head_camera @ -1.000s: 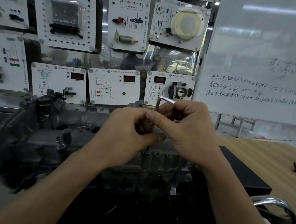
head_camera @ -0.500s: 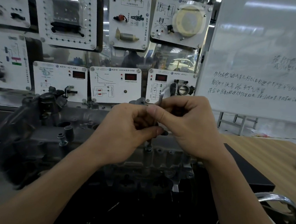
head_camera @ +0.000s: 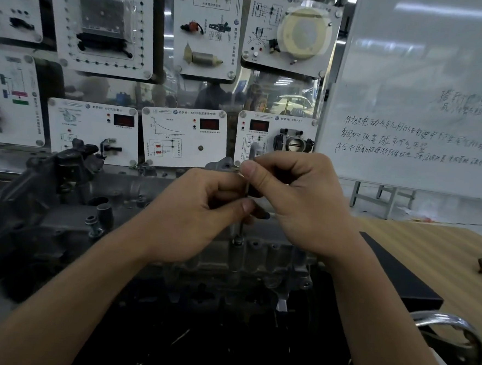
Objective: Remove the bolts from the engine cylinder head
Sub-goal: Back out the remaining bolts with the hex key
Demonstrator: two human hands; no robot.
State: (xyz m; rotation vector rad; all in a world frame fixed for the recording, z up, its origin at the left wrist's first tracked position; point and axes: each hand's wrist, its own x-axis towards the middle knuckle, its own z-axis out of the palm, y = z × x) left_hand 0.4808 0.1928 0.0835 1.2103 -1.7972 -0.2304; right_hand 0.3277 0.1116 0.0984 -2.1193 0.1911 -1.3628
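Our hands are close together, both clamped on one tool above the cylinder head (head_camera: 271,255). The left hand (head_camera: 200,216) pinches the upright shank of a bent hex key (head_camera: 240,229) between thumb and curled fingers. The right hand (head_camera: 304,204) grips the hex key higher up, forefinger and thumb closed on it, with the short bent end poking up above its knuckles. Below the left thumb the shank runs straight down into a bolt (head_camera: 238,240) seated along the near edge of the cylinder head, directly beneath both hands and just clear of them. We judge the step in hand to be winding this bolt out by twirling the hex key. The bolt head seems to stand slightly proud of the metal, though the view there is too soft for us to be sure. The next move calls for holding the shank plumb in the socket while we turn, then lifting the loosened bolt clear without letting it drop into the dark gap in front.
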